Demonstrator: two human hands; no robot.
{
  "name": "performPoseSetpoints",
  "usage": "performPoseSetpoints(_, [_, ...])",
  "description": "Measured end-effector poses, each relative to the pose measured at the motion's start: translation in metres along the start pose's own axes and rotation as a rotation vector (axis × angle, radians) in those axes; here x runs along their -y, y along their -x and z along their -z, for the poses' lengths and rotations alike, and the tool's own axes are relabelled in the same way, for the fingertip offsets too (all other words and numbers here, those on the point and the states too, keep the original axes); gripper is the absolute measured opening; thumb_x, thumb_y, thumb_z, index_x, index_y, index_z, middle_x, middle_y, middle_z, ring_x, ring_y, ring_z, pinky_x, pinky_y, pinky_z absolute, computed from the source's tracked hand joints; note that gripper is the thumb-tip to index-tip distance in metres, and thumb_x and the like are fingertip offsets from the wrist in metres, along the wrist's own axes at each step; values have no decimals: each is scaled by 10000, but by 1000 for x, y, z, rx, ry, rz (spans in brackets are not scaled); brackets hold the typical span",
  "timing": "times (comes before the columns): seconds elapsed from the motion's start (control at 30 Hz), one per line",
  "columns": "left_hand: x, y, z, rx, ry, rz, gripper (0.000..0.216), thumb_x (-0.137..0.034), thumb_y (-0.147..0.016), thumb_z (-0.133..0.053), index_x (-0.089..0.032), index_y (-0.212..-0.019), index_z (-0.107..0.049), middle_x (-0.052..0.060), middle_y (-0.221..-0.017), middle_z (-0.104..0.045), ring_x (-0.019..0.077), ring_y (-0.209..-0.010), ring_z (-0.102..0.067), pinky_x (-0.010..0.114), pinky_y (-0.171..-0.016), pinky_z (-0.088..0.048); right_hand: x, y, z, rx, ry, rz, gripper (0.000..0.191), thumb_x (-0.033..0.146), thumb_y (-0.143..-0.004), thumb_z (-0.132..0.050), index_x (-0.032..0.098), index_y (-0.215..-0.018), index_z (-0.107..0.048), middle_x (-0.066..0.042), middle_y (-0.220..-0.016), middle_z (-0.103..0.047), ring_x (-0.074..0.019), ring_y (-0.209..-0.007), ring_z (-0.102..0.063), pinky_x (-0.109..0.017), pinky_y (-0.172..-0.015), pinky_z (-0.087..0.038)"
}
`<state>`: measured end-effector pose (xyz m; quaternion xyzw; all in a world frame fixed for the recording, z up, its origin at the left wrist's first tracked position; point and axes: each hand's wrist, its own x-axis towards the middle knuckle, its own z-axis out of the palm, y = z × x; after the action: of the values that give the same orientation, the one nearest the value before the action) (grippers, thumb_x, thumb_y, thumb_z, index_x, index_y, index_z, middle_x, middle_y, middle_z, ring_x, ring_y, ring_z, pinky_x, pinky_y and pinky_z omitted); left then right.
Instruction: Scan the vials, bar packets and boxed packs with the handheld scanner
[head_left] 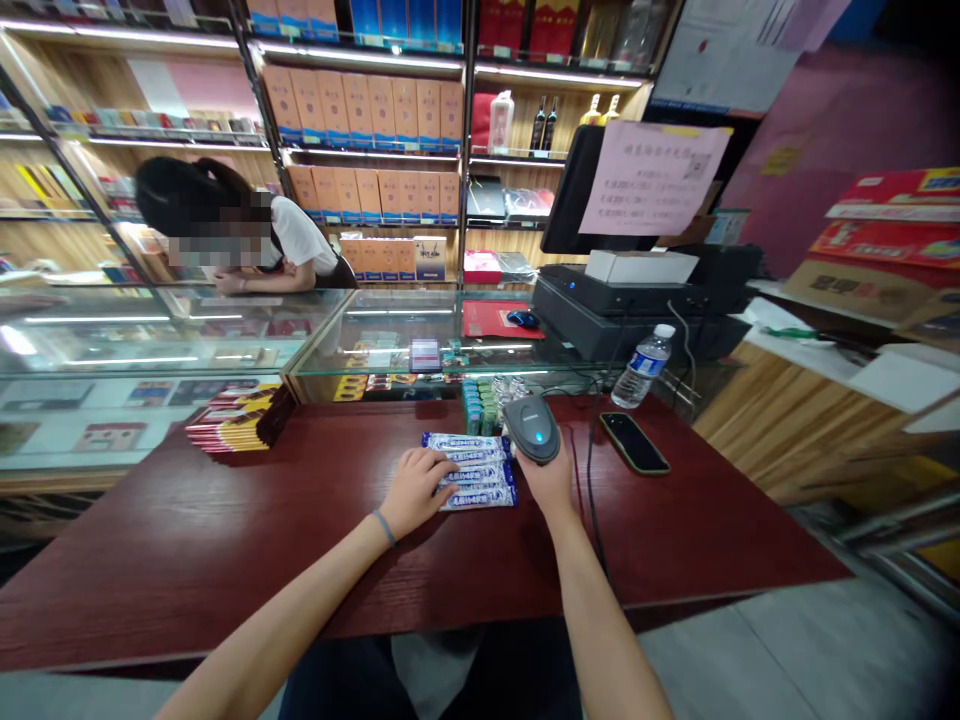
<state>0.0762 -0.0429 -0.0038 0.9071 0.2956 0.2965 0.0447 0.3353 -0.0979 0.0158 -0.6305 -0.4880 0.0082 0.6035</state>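
A grey handheld barcode scanner (534, 430) with a lit blue light is gripped in my right hand (549, 480), its head over the right end of the packets. Several slim blue-and-white packets (480, 476) lie side by side on the dark red table (315, 540). Across their left ends rests my left hand (416, 490), palm down, fingers and thumb apart. Small green and clear packs (480, 400) stand just behind the packets. The scanner's handle is mostly hidden by my right hand.
A phone (634, 443) and a water bottle (643, 366) are on the right, near a black cable (591, 480). Red-and-yellow packs (238, 420) sit at left. Behind are a glass counter (375, 335), a monitor (574, 190) and a person (307, 240) leaning on the counter.
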Motion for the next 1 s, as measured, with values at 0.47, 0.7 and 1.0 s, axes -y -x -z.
performPoseSetpoints(0.47, [-1, 1, 6, -61, 79, 12, 259, -422, -1010, -569, -262, -1148, -720, 103, -1127, -722, 257, -1068, -642, 444, -943, -478, 0, 1, 0, 40, 9, 35, 495, 418, -756, -741, 186, -1171, -606, -110, -906, -776, -303, -875, -771, -387, -754, -616])
performPoseSetpoints(0.7, [2, 3, 9, -93, 150, 28, 225, -348, -1020, -544, -259, -1117, -727, 102, -1098, -732, 248, -1058, -662, 434, -940, -508, -3, 2, -2, 41, 22, 34, 609, 450, -755, -737, 154, -1268, -595, -164, -1032, -777, -333, -989, -763, -435, -831, -614])
performPoseSetpoints(1.0, [29, 10, 17, -193, 242, 323, 198, -326, -1017, -507, -235, -1098, -663, 58, -1002, -744, 193, -883, -698, 322, -810, -540, -8, 6, -3, 45, 25, 51, 597, 439, -752, -762, 140, -1250, -624, -155, -957, -787, -333, -995, -762, -435, -859, -612])
